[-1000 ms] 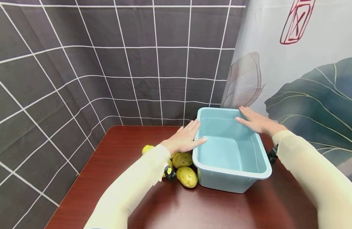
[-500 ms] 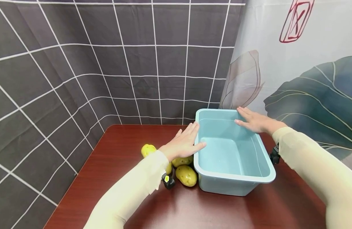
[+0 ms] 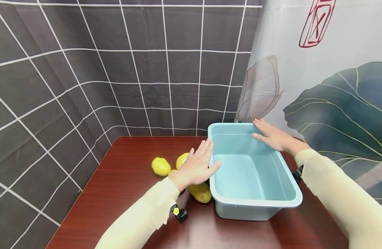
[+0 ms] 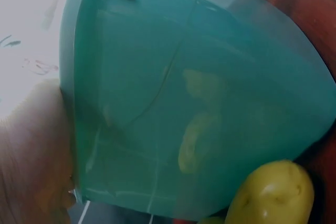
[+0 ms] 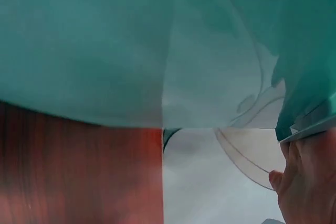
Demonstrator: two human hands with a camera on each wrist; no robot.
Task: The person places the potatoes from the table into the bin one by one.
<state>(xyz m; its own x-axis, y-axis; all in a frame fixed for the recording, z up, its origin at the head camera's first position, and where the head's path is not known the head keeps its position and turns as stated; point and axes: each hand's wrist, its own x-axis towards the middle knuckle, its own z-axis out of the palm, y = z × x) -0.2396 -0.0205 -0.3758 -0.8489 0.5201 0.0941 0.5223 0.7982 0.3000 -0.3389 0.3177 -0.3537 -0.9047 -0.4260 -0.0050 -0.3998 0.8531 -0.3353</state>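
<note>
A light blue plastic basin [image 3: 240, 173] stands on the dark red table, its inside bare. Against its left rim lies my left hand [image 3: 195, 166], fingers straight, thumb reaching over the edge. My right hand [image 3: 273, 136] rests on the far right rim with extended fingers. The left wrist view shows the basin's outer wall [image 4: 147, 103] beside the left hand [image 4: 31, 156]. In the right wrist view, the right hand [image 5: 310, 182] touches the rim from outside. Yellow potatoes lie left of the basin: a far-left one [image 3: 161, 166], another [image 3: 182, 159], and a near one [image 3: 200, 193], partly hidden by my left hand.
The table [image 3: 129, 166] ends at the back against a dark gridded curtain [image 3: 147, 69]. A pale curtain with leaf prints [image 3: 334, 114] hangs at the right. A black wrist camera [image 3: 180, 213] sits under the left sleeve.
The basin has shifted toward me, both hands moving with it. More of the potatoes behind my left wrist has come into sight. The hands keep their straight-fingered contact.
</note>
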